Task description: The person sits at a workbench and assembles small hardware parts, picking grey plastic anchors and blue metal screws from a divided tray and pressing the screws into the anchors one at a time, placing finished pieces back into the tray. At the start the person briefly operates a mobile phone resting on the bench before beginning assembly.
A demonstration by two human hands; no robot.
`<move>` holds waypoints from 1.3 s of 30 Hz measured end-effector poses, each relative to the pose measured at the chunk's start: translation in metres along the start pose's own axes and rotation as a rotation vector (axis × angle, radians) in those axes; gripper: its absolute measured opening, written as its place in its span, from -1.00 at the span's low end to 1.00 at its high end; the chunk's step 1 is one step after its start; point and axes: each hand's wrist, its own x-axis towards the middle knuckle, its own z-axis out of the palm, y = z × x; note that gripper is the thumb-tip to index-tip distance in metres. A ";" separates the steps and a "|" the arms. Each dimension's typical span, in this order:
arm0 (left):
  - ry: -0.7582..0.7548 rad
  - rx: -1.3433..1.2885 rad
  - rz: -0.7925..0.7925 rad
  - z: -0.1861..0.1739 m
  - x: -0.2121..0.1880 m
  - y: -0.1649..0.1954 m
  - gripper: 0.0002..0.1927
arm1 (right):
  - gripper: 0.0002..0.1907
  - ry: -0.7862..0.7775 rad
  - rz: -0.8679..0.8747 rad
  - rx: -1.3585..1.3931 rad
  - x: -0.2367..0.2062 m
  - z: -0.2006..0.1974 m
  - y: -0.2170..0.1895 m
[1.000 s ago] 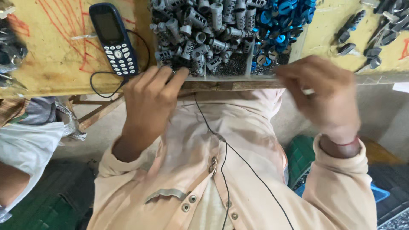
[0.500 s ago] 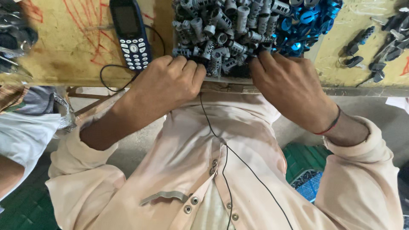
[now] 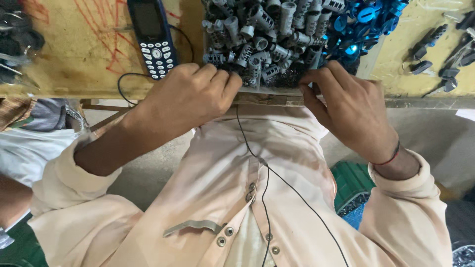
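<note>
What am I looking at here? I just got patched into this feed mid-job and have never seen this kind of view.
There is no machine here: a camera worn on a person's head looks straight down over their chest at a yellowish workbench. The two bare hands are the wearer's own. The left hand is curled at the bench edge, and the right hand has its fingertips in a heap of small grey ribbed plastic tubes. What either hand grips, if anything, is hidden by the fingers. Beside the grey heap lies a pile of blue plastic parts. Left of them is a dark keypad phone, and a thin black cable runs down over the person's shirt. Small dark parts lie scattered at the far right.
</note>
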 end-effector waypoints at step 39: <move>0.007 0.043 0.115 -0.002 0.006 -0.007 -0.89 | -0.88 0.008 0.037 0.091 -0.002 0.008 -0.005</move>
